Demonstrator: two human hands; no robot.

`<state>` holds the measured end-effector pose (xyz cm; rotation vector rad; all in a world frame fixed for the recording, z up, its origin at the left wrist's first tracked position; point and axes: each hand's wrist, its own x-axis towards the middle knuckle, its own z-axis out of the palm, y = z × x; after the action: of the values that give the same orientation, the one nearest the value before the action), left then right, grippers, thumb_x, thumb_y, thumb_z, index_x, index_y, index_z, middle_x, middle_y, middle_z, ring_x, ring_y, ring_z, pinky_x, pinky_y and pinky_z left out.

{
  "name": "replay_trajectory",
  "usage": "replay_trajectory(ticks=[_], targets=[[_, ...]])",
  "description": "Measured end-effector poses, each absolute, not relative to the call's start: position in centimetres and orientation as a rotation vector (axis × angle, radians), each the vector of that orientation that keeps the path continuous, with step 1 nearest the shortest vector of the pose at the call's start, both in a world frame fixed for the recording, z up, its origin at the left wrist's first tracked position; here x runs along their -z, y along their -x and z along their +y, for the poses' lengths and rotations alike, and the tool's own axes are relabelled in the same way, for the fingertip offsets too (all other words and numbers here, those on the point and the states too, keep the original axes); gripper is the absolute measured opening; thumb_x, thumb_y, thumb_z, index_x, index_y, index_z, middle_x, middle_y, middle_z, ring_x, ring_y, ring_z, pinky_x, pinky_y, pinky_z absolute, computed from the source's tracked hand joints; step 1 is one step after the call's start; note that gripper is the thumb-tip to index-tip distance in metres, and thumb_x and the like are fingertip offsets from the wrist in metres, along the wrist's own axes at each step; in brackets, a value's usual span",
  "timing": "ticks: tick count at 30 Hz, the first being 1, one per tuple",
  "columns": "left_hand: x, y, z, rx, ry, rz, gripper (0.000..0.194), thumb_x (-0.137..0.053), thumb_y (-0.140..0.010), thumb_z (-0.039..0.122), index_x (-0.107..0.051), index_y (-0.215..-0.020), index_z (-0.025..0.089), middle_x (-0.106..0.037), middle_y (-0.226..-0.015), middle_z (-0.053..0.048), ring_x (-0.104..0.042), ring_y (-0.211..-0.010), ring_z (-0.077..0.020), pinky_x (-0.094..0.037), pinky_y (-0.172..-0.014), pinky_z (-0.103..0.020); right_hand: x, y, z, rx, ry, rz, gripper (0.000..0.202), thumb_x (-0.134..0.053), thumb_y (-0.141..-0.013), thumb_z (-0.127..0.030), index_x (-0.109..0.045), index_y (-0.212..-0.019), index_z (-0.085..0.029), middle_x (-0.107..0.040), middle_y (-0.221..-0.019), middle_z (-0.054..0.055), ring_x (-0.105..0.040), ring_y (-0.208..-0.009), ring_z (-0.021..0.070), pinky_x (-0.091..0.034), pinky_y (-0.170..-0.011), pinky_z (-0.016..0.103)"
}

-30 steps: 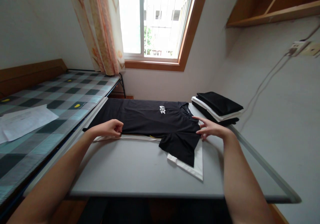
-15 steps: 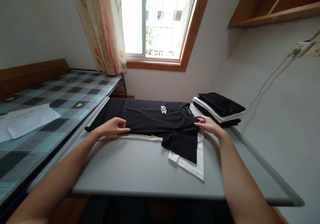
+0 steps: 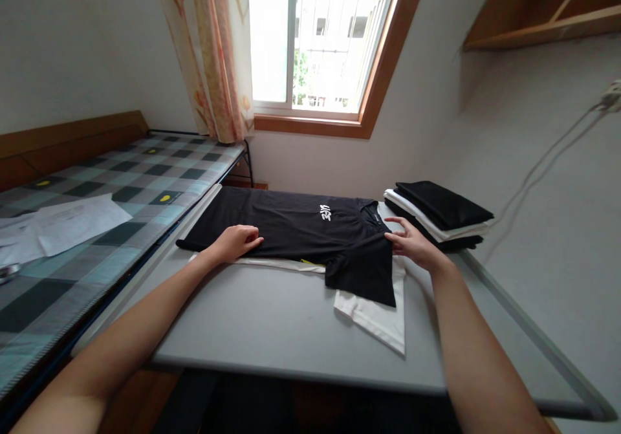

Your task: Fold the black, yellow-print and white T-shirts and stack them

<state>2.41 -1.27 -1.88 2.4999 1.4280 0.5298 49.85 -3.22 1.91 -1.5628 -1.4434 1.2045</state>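
Note:
A black T-shirt [image 3: 286, 224] with white lettering lies across the table, its collar to the right and its hem to the left. Under it is a white T-shirt [image 3: 376, 321], whose sleeve and near edge stick out. My left hand [image 3: 239, 242] is closed on the near side edge of the black T-shirt, toward the hem. At the shoulder beside the collar, my right hand [image 3: 412, 243] pinches the black cloth between thumb and fingers. The black sleeve hangs from that pinch toward me, over the white one.
A stack of folded black and white clothes [image 3: 439, 214] sits at the table's far right, near the wall. The grey table [image 3: 272, 330] adjoins a bed with a checked mattress [image 3: 184, 175], where papers [image 3: 72, 227] lie. A wooden shelf [image 3: 548, 30] hangs upper right.
My right hand has drawn the black shoulder and sleeve slightly away from me, so more of the white sleeve shows. My left hand keeps its hold. The view has turned a little left.

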Motion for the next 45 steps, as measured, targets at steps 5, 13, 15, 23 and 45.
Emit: replay_trajectory(ticks=[5,13,15,23,45], targets=[[1.1,-2.0,-1.8,-0.509,-2.301,1.265,0.042,-0.061,-0.082,0.058,-0.059,-0.071,0.017,-0.053,-0.064,0.002,-0.046,-0.059,-0.0114,-0.032,-0.055,-0.023,-2.5,-49.2,-4.0,-1.395,1.56,-1.6,0.098,-0.082,-0.067,-0.039,-0.03,-0.15,-0.034,-0.058,-0.081,-0.001,-0.058,-0.057,0.0112,-0.05,-0.047,0.021],[0.2,-3.3,-2.9,-0.504,-2.356,0.993,0.028,-0.069,-0.078,0.044,-0.068,-0.075,0.016,-0.054,-0.075,0.0,-0.05,-0.067,-0.0115,-0.04,-0.062,-0.023,-2.3,-49.6,-3.7,-1.377,1.439,-1.735,0.077,-0.079,-0.069,-0.04,-0.052,-0.139,-0.02,-0.05,-0.06,-0.006,-0.046,-0.049,0.0081,-0.04,-0.045,0.02],[0.2,-3.4,-2.8,-0.548,-2.323,1.015,0.029,-0.066,-0.081,0.043,-0.067,-0.073,0.015,-0.055,-0.074,0.0,-0.05,-0.066,-0.0114,-0.04,-0.062,-0.023,-2.0,-49.8,-3.3,-1.327,1.395,-1.628,0.07,-0.077,-0.07,-0.042,-0.057,-0.132,-0.018,-0.056,-0.066,-0.003,-0.05,-0.055,0.0094,-0.04,-0.048,0.021],[0.5,-3.3,-2.7,-0.598,-2.224,1.13,0.033,-0.061,-0.085,0.047,-0.067,-0.079,0.014,-0.059,-0.072,0.0,-0.05,-0.065,-0.0113,-0.039,-0.061,-0.023,0.6,-48.5,-1.3,-0.842,1.526,-1.677,0.055,-0.064,-0.078,-0.046,-0.059,-0.125,-0.017,-0.057,-0.068,0.0,-0.053,-0.06,0.0159,-0.043,-0.057,0.028],[1.5,-3.4,-1.9,-0.625,-2.371,1.171,0.029,-0.059,-0.085,0.043,-0.069,-0.08,0.016,-0.061,-0.072,-0.001,-0.052,-0.065,-0.012,-0.041,-0.061,-0.023,0.4,-37.2,-5.1,-0.027,1.223,-2.45,0.008,-0.068,-0.078,-0.02,-0.071,-0.084,-0.022,-0.061,-0.095,0.006,-0.05,-0.094,0.0222,-0.034,-0.088,0.039]])
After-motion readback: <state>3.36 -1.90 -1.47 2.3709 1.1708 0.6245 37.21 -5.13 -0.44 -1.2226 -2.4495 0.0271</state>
